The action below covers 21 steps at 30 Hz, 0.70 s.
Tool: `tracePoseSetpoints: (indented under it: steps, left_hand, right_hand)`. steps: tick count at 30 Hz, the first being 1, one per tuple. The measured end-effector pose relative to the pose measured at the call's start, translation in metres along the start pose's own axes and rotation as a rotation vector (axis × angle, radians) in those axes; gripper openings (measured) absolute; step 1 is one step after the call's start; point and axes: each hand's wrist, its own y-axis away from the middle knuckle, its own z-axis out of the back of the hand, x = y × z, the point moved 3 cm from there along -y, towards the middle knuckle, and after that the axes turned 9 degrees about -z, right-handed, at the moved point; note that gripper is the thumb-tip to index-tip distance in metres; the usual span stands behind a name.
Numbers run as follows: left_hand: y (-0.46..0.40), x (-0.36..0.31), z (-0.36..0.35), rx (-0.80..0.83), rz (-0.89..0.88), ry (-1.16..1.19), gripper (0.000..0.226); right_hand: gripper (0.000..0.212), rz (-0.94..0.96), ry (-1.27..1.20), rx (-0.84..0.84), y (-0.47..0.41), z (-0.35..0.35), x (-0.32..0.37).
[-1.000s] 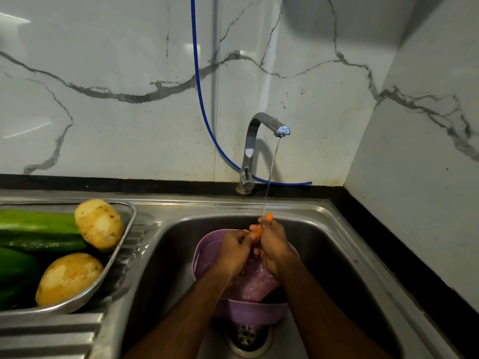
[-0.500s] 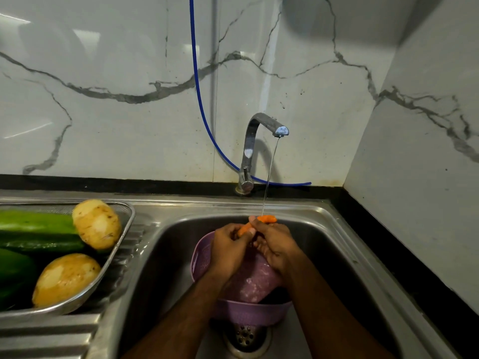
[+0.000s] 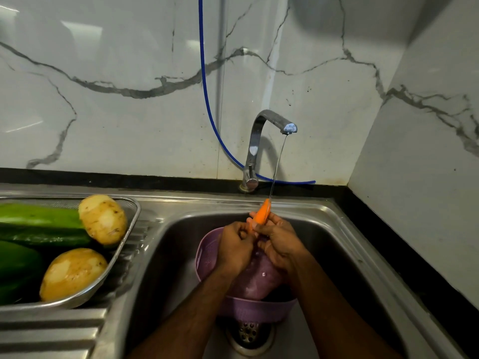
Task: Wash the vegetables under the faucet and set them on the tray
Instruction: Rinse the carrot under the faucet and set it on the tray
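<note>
While water ran: faucet [image 3: 269, 123] streamed onto carrot [image 3: 261, 213].
Hands: left hand [image 3: 234, 248] and right hand [image 3: 278, 240] both gripped it above bowl [image 3: 207, 255].
Tray [image 3: 129, 229]: 2 potatoes [image 3: 103, 218].

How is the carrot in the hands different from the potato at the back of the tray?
The carrot is orange, thin and pointed; the back potato is pale yellow, fat and rounded. The carrot is held under the faucet stream over the sink; the potato rests on the tray. Both are vegetables.
</note>
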Motion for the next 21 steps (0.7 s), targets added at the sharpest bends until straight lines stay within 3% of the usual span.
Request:
tracePoseSetpoints:
  steps: [5,8,13,21]
  left_hand:
    - [-0.001,-0.005,-0.003,0.061,-0.019,-0.055,0.007]
    - [-0.001,-0.005,-0.004,0.107,0.051,-0.022,0.021]
    - [0.009,-0.006,-0.013,0.221,0.308,0.251,0.040]
    - [0.007,0.001,-0.012,0.167,0.347,0.403,0.044]
  right_hand:
    - [0.022,0.010,-0.041,-0.104,0.001,0.003,0.002]
    - [0.024,-0.005,-0.074,-0.146,-0.002,0.006,0.004]
    - [0.030,-0.068,0.114,-0.014,0.002,0.001,0.002]
    - [0.033,-0.078,0.254,-0.035,0.000,-0.001,-0.005]
